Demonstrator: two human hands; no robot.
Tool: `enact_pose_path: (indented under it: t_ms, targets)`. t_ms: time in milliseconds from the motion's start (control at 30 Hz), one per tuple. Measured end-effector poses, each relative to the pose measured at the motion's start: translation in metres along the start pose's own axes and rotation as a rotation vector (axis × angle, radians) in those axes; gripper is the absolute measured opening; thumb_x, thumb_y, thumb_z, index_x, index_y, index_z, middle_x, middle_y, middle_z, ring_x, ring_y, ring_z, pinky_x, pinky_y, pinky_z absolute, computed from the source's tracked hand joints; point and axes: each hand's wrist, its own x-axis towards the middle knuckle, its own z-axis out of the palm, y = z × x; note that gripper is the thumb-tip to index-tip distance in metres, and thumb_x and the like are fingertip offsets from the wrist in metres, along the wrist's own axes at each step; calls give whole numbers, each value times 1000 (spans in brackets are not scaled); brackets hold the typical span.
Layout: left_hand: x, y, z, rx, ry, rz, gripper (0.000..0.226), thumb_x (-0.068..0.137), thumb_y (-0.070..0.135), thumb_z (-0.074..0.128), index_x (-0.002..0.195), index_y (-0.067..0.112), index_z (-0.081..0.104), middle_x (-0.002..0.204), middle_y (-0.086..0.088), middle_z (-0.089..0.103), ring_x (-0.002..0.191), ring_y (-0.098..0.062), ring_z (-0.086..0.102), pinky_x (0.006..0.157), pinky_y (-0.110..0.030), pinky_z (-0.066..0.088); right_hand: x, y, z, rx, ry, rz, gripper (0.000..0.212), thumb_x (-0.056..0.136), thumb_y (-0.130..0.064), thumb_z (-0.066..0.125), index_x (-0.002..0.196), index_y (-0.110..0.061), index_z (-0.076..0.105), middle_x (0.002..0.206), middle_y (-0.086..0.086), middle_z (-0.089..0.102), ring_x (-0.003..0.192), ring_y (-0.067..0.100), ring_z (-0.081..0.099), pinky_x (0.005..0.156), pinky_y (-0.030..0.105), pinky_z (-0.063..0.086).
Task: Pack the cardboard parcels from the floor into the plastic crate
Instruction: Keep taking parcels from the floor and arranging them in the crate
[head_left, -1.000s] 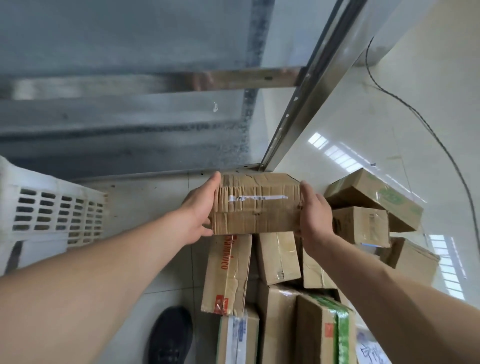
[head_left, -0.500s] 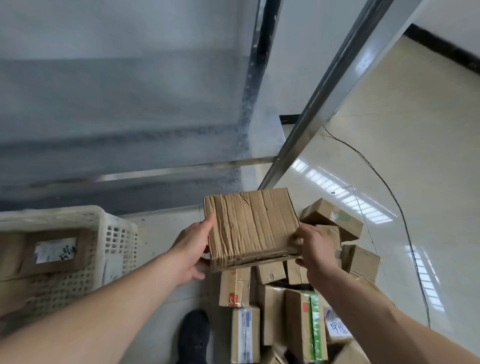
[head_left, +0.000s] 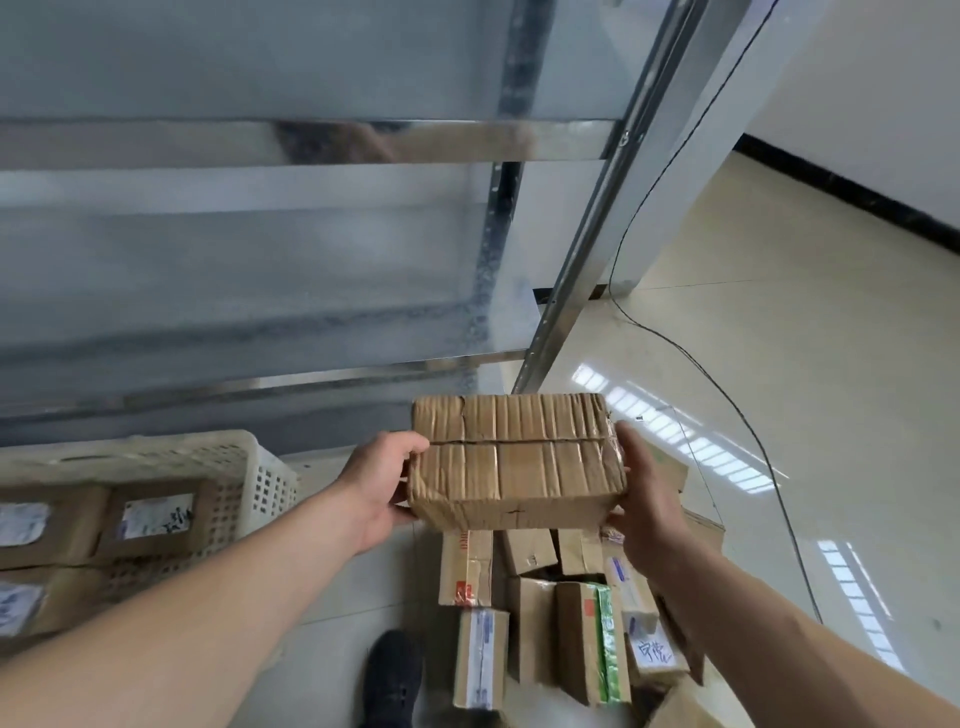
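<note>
Both hands, left hand (head_left: 382, 486) and right hand (head_left: 641, 493), clasp one cardboard parcel (head_left: 514, 462) by its ends, raised above the floor pile (head_left: 561, 618); plastic crate (head_left: 260, 467) at left holds several, many remain unpacked.

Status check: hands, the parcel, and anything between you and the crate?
Left hand and right hand grip the parcel by its ends, held over the floor pile. Crate to the left, part-filled. Nothing visible in between.
</note>
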Motion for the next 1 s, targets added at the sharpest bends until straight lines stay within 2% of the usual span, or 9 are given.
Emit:
enact_pose_path:
  t_ms: [100,167,233,367,500,633,733,800,1000]
  targets:
    - [-27,-10,-3,-27,28,43,18,88,7,42,89,12,60,82,-12,58,71,-24,55,65,-35,48,-20,-1,-12,-5,-63,-39,35,94,-50,56,91,-21,76,98,10,73,90,24,66,69,37,49]
    - [-47,-18,-5,-50,18,57,17,90,14,43,79,14,57,77,-8,54,71,-24,51,65,-35,44,-35,0,-17,12,-54,-45,34,96,-47,54,91,-18,73,100,10,72,92,24,64,69,37,47]
    - [-67,-24,-5,-79,5,87,32,94,27,45,64,19,53,66,-2,53,70,-22,47,68,-36,40,-52,-2,-19,38,-82,-30,35,99,-46,52,97,-16,69,93,9,71,82,22,64,65,34,44]
    - [-88,-32,-7,-60,-4,129,54,97,30,46,45,21,56,51,5,53,62,-18,41,66,-33,36,-64,4,-16,51,-73,15,45,71,-39,63,108,-13,68,112,16,70,97,36,68,70,39,51]
    - [-98,-42,-28,-77,35,144,38,98,39,46,74,23,72,75,0,67,71,-18,51,68,-33,40,-79,11,-3,35,-67,1,16,84,-10,59,97,-15,67,108,16,69,105,41,67,84,56,55]
    - [-103,-49,-57,-84,44,104,40,98,50,45,104,24,75,107,-3,75,90,-21,61,75,-37,44,-91,18,19,-30,-85,-33,23,89,0,54,103,-14,66,109,14,69,104,35,67,92,57,57]
    - [-104,-53,-85,-85,52,74,44,97,54,44,113,24,73,111,-4,75,93,-20,62,73,-35,44,-104,23,45,-89,-120,-68,33,92,2,48,118,-14,62,105,8,68,100,28,65,83,48,57]
    - [-105,-56,-109,-85,52,68,47,97,55,45,115,22,72,111,-5,75,92,-20,62,76,-35,42,-118,27,66,-142,-145,-85,37,94,1,47,123,-17,61,105,5,69,99,25,65,85,48,57]
    - [-110,-64,-203,-105,54,63,43,95,53,49,111,19,71,101,-4,77,94,-23,68,91,-37,46,-165,52,150,-180,-123,-109,16,96,-10,59,109,-13,69,96,8,72,86,24,69,67,34,52]
